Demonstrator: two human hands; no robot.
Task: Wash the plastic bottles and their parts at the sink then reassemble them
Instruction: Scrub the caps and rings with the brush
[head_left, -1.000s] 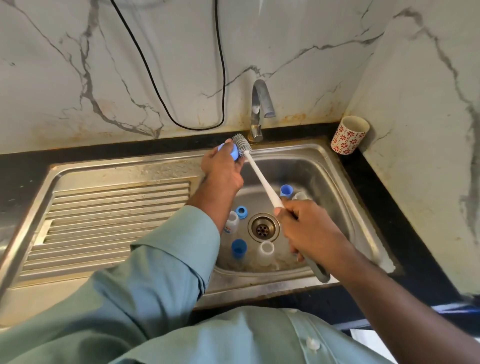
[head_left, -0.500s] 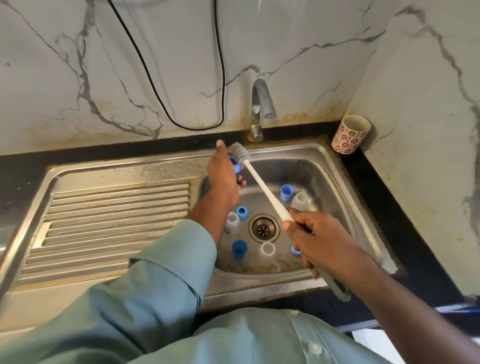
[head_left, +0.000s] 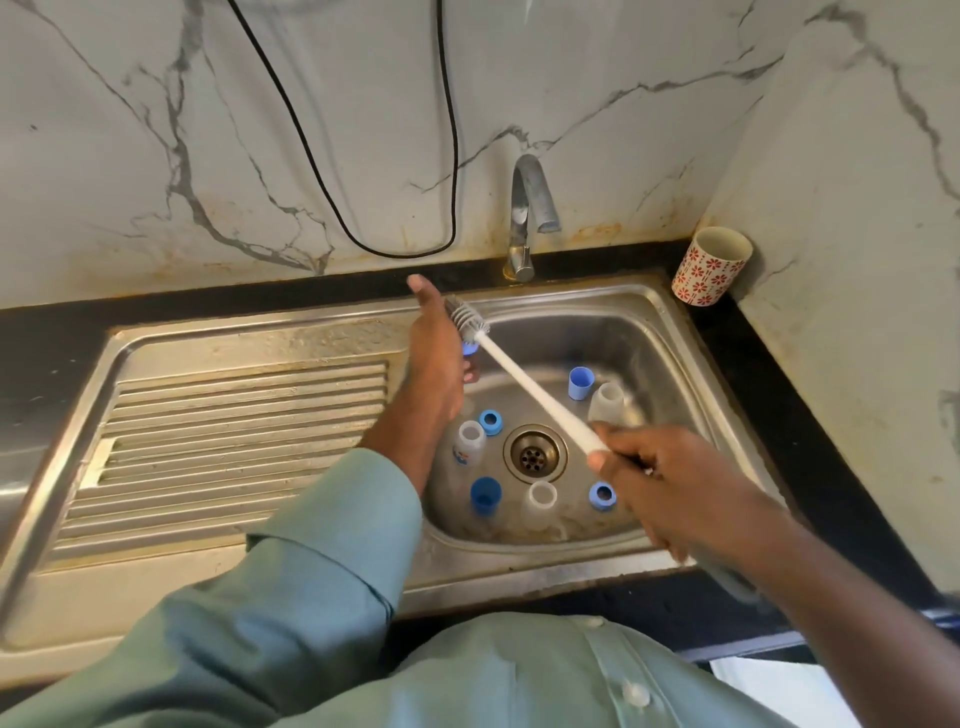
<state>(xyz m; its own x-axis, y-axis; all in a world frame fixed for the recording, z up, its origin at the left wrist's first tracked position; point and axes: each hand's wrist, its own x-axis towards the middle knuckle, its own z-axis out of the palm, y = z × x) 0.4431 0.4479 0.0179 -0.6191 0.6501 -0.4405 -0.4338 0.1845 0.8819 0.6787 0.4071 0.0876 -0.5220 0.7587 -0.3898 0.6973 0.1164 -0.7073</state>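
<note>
My left hand (head_left: 436, 353) holds a small blue cap (head_left: 469, 349) over the sink basin (head_left: 613, 322), the cap mostly hidden behind the palm. My right hand (head_left: 670, 483) grips the white handle of a bottle brush (head_left: 524, 384), whose grey bristle head touches the blue cap. In the basin around the drain (head_left: 534, 454) lie small clear plastic bottles (head_left: 470, 439), (head_left: 540, 501), (head_left: 608, 400), blue caps (head_left: 581, 383), (head_left: 485, 492) and blue rings (head_left: 489, 421), (head_left: 602, 496).
A chrome tap (head_left: 527, 218) stands behind the basin, with no water running. A ribbed steel drainboard (head_left: 234, 441) lies to the left. A red-patterned cup (head_left: 711, 265) sits on the black counter at the back right corner. A black cable (head_left: 363, 156) hangs on the marble wall.
My left hand has turned so its back faces me, hiding most of the blue cap. My right hand slid a little to the right and down along the brush handle.
</note>
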